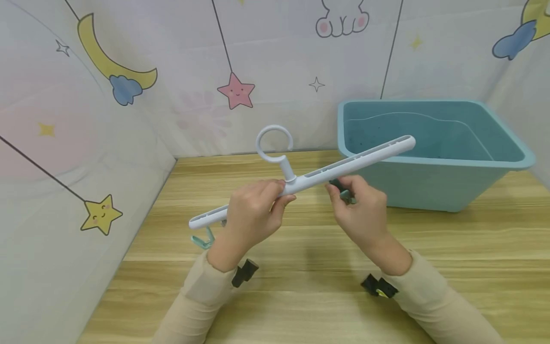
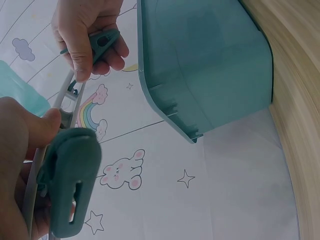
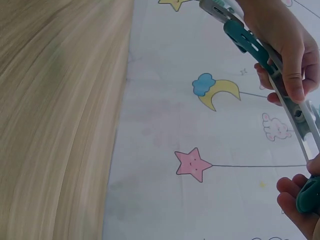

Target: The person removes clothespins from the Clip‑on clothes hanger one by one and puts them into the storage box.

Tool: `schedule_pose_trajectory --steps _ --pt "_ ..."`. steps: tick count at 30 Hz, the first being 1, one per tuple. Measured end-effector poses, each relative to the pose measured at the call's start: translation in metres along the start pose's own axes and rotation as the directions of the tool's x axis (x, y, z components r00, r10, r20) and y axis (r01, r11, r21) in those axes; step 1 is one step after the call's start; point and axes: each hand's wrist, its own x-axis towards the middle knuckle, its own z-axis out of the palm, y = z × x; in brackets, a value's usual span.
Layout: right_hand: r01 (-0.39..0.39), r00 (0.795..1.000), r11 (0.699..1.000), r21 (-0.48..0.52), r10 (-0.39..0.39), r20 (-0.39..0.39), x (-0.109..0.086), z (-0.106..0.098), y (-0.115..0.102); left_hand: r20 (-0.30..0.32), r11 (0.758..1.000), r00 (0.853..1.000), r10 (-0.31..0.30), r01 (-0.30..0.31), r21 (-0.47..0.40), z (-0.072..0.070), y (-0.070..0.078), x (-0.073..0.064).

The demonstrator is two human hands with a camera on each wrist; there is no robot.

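With my left hand (image 1: 253, 210) I hold the pale plastic hanger (image 1: 352, 165) near its middle, just beside the base of the hook. My thumb and fingers are bent round the bar. The hanger is in the air above the wooden table (image 1: 309, 296), in the centre of the head view, and it is tilted: its long part points between two and three o'clock, and its other end toward eight o'clock. The round hook rises toward eleven o'clock.

My right hand (image 1: 361, 205) is toward four o'clock from the centre, under the long part of the bar. It pinches a dark green clip (image 2: 104, 44) between thumb and fingers. The clip is very near to the bar, but I cannot tell if it is fastened there.

A second green clip (image 3: 245, 42) is on the bar, on the eight o'clock side of my left hand; in the head view it hangs below the bar, partly behind my wrist.

Toward three o'clock, a blue-green bin (image 1: 436, 165) stands on the table, and the end of the hanger passes in front of its rim. Behind is a white cloth (image 1: 292, 114) printed with cartoons: a pink star at eleven o'clock, a yellow moon at ten.
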Motion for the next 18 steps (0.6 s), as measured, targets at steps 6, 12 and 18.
schedule_pose_trajectory --steps 6,12,18 --pt "0.048 0.997 0.999 -0.024 -0.049 -0.064 -0.0011 0.0031 0.002 -0.011 1.0 1.0 -0.004 0.004 0.002 0.0022 0.0017 -0.0001" --pt "0.062 0.996 0.997 -0.04 -0.065 -0.061 0.0017 0.0021 0.002 -0.014 1.0 1.0 -0.008 0.008 0.017 0.0024 0.002 0.0006" --pt "0.055 0.997 0.998 -0.003 -0.055 -0.046 0.0046 -0.0005 0.0004 -0.024 1.0 1.0 -0.01 0.01 0.013 0.0029 0.002 0.0007"
